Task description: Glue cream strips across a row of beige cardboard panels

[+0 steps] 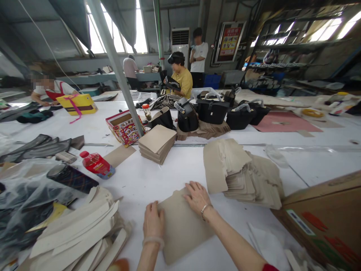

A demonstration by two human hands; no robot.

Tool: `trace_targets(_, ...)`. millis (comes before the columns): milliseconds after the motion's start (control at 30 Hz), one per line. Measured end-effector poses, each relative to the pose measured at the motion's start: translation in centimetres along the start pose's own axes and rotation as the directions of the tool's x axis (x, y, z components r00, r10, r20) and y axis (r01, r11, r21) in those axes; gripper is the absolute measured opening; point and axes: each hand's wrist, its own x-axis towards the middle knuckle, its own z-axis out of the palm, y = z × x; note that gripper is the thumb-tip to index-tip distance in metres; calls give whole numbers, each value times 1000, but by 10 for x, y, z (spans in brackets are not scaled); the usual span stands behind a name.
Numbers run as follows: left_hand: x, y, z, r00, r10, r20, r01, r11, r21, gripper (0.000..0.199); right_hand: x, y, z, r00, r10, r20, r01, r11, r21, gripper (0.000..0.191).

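A flat grey-beige panel (183, 233) with rounded corners lies on the white table in front of me. My left hand (153, 223) rests at its left edge, thumb against the panel and fingers extended along the side. Across the panel's upper right edge lies my right hand (199, 198), its fingers stretched out and spread, pressing on the surface. Neither hand is wrapped round anything. To the right of the panel is a messy pile of similar beige pieces (242, 171). Beyond it stands a neat stack of beige rectangular sheets (158, 141).
Long pale strips (76, 233) are heaped at lower left, near a red-capped bottle (97, 165). A cardboard box (324, 222) blocks the right side. Black handbags (213, 111), a patterned box (124, 128) and a slanting metal pole (118, 71) stand farther back. Several people are around the tables.
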Motion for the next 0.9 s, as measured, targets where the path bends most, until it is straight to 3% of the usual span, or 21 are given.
trace_targets(100, 21, 3, -6, 996, -61, 70, 60, 998, 19, 25, 8, 2, 4, 999, 24, 22, -24, 1000, -6, 46)
trace_targets(200, 35, 3, -7, 992, -33, 123, 28, 999, 41, 12, 2, 5, 12, 1000, 29, -9, -29, 1000, -1, 45)
trace_targets(400, 58, 8, -7, 991, 35, 127, -44, 996, 74, 15, -6, 5, 28, 992, 107, -63, -107, 994, 9, 47)
trace_targets(600, 89, 17, -14, 993, 58, 101, -67, 993, 97, 19, 20, 2, 20, 990, 112, -83, -114, 993, -14, 31)
trace_targets(800, 89, 14, -12, 993, 65, 100, -76, 991, 109, 19, 43, 7, 9, 991, 134, 17, -134, 991, -3, 38)
trace_targets(900, 86, 10, -9, 992, 65, 112, -77, 991, 106, 19, 44, 11, 12, 990, 124, 61, -126, 991, 36, 28)
